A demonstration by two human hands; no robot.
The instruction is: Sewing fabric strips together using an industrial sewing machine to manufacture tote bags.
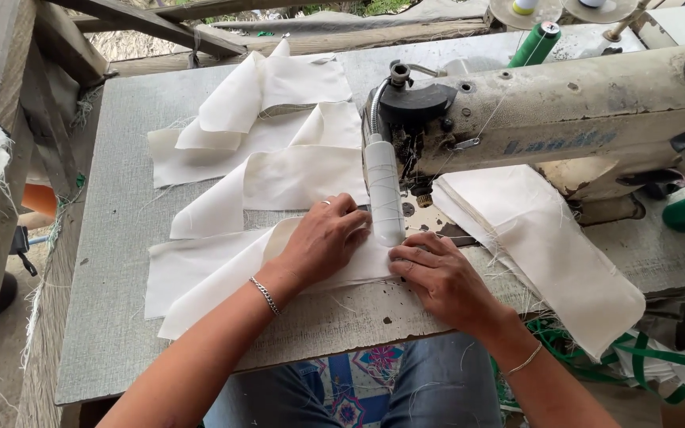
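Note:
A worn cream sewing machine (pixel 588 111) stands on a grey table (pixel 112 317). Under its head lies a strip of cream cloth (pixel 200 273). My left hand (pixel 327 242) presses flat on this cloth just left of the needle area, with a ring on one finger and a chain bracelet at the wrist. My right hand (pixel 438 273) rests on the cloth's near edge, right of the white lamp tube (pixel 384 190), fingers curled onto the fabric. The needle itself is hidden behind the lamp tube.
More cream cloth pieces (pixel 267 131) trail across the table to the back left. Another cream piece (pixel 549 246) hangs over the front edge at right. Green thread spools (pixel 534 43) stand behind the machine. Green straps (pixel 636 361) lie below right. Wooden beams (pixel 152 20) run along the back.

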